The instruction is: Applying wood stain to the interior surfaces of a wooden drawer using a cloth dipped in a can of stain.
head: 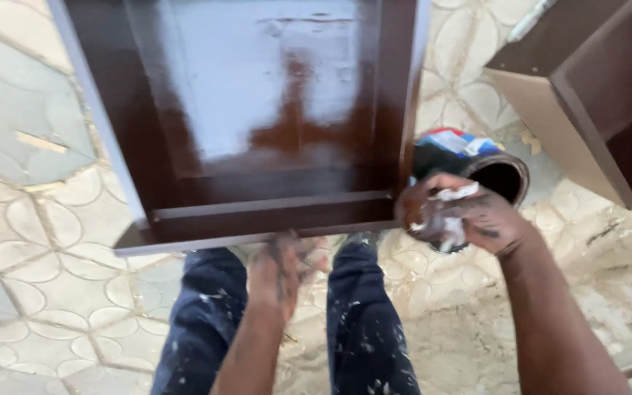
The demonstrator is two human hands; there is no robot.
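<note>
**Handling a freshly coated wooden panel**

Filling the upper centre of the frame, the dark brown wooden panel [257, 110] looks stiff, fairly heavy and wet with glossy finish, so its face is likely slippery and easy to mar; the raised frame and lower edge seem the safest places to take hold. It lies flat above the patterned tile floor [31, 234]. At upper right stands a brown cabinet piece [587, 95]. An open tin [502, 175] sits just beside the panel's lower right corner. The right hand [459, 216] is clamped on a stained white rag [448, 219] near that corner. The left hand [283, 271] touches the panel's lower edge, whether gripping I cannot tell.
</note>
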